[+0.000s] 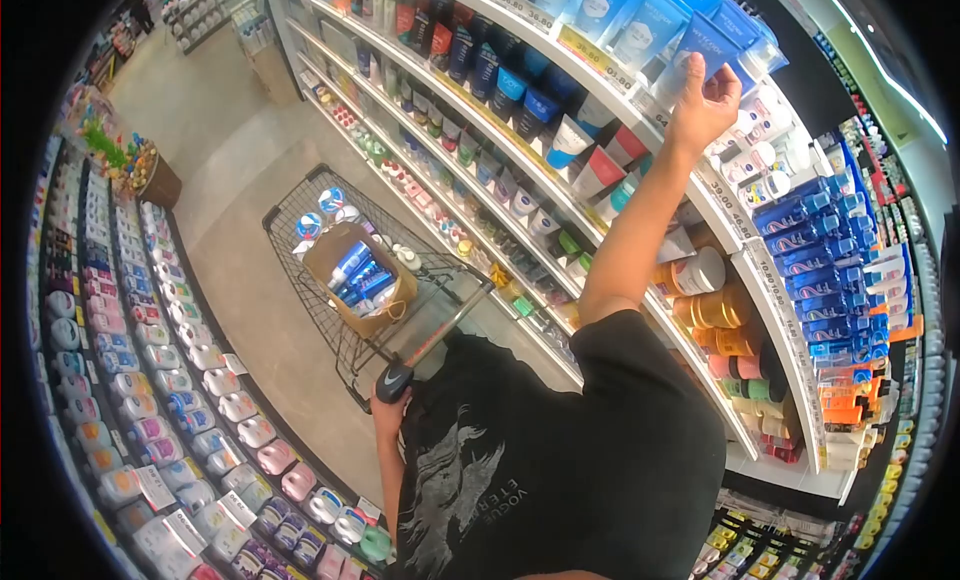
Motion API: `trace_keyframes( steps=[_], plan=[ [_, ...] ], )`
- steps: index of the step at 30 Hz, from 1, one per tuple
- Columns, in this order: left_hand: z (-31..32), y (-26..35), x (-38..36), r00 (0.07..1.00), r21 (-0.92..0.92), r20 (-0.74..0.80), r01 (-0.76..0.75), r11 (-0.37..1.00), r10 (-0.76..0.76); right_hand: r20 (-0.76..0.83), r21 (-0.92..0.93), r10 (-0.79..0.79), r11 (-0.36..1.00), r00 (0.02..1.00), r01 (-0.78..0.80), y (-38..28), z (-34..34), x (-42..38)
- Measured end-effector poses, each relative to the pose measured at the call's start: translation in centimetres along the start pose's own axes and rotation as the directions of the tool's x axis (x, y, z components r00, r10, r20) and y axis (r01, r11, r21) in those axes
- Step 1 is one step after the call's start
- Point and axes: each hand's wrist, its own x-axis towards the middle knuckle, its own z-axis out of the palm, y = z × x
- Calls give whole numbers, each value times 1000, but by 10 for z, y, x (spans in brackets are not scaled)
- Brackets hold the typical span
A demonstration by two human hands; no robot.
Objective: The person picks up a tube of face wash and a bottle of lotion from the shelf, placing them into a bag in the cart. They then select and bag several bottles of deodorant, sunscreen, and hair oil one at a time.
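Note:
My right hand (708, 105) is raised to an upper shelf, with thumb and bent fingers closed at the lower edge of a blue squeeze tube (706, 42). More blue tubes (640, 35) stand beside it. Low on the left, my left hand (388, 410) is closed at the end of the shopping cart handle (450, 328), next to a black rounded piece with a white swoosh (394, 381); part of its fingers is hidden. Inside the wire shopping cart (290, 220) sits a brown paper bag (375, 323) holding blue-and-white packages (358, 272). White-and-blue containers (325, 205) lie beyond the bag.
Curved shelf edges with price labels (590, 50) run along my right, over rows of tubes and jars (700, 270). Blue bottles (815, 270) hang or stand farther right. On the left, another shelf carries jugs (240, 405). Grey floor (215, 200) stretches ahead between them.

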Motion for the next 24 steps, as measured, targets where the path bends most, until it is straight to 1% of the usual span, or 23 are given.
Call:
trace_keyframes(
  steps=[1, 2, 3, 4, 5, 7, 8, 9, 11, 13, 14, 15, 16, 17, 18, 19, 20, 21, 22, 23, 24],
  plan=[
    [-2, 11, -4, 996, -50, 29, 81, 995, -79, -2, 6, 9, 1000, 1000, -9, 1, 3, -2],
    [-3, 1, 1, 996, -45, 22, 84, 996, -83, 6, -72, -15, 997, 1000, 15, 1, 3, -2],
    [-1, -20, 8, 1000, -15, 2, 12, 1000, -12, 16, -153, -37, 988, 999, 39, 1, 2, -2],
    [-2, -24, 7, 998, 16, -12, -55, 998, 55, 23, -163, -35, 986, 999, 38, 0, 1, -1],
    [-4, -21, 5, 999, 20, -15, -42, 999, 42, 28, -166, -23, 986, 999, 27, 4, -2, 0],
    [-1, -18, 5, 998, -1, -5, -68, 998, 68, 43, -260, -111, 958, 993, 118, 21, -10, 8],
    [2, -13, 4, 994, -21, -6, -109, 994, 109, 64, -303, -117, 944, 991, 131, 25, -14, 12],
    [0, -11, 3, 990, -36, -24, -138, 990, 137, 92, -335, -107, 933, 990, 132, 27, -15, 14],
    [-3, -3, 1, 990, 16, -43, -130, 991, 131, 121, -398, -36, 914, 992, 81, 25, -16, 14],
    [-3, 39, -12, 997, -53, -59, -56, 997, 53, 94, -229, -43, 971, 995, 64, 41, -19, 19],
    [-5, 30, -11, 996, -46, -87, -36, 998, 31, 109, -191, -56, 979, 992, 76, 42, -18, 17],
    [0, 15, -4, 986, -22, -112, -129, 991, 126, 119, -156, -81, 983, 990, 99, 39, -18, 18],
    [2, 11, -2, 966, 3, -128, -225, 974, 223, 112, -373, -252, 886, 961, 276, 30, -16, 18],
    [1, 7, -4, 967, 6, -136, -219, 976, 218, 128, -463, -446, 763, 886, 451, 16, -18, 20],
    [0, 10, -5, 985, 8, -113, -129, 992, 129, 138, -560, -621, 593, 771, 578, 2, -19, 22],
    [-1, 14, -3, 995, 12, -92, -41, 999, 42, 78, -452, -715, 595, 694, 664, -24, -12, 11],
    [-2, 12, 1, 994, 13, -102, -40, 999, 41, 16, -349, -796, 562, 605, 750, -51, -4, 1],
    [-5, 6, 4, 997, -76, -16, 73, 994, -75, -32, -177, -738, 667, 674, 723, -76, 15, -34],
    [-9, 3, 6, 980, -153, 82, 192, 969, -182, -79, 7, -673, 738, 736, 675, -102, 34, -69],
    [-10, 8, 5, 981, -147, 72, 191, 971, -182, -51, 132, -560, 817, 827, 561, -112, 44, -112],
    [-8, 17, 2, 985, -176, 67, 171, 969, -162, 234, 296, -415, 892, 879, 342, -116, 61, -154]
  ],
)
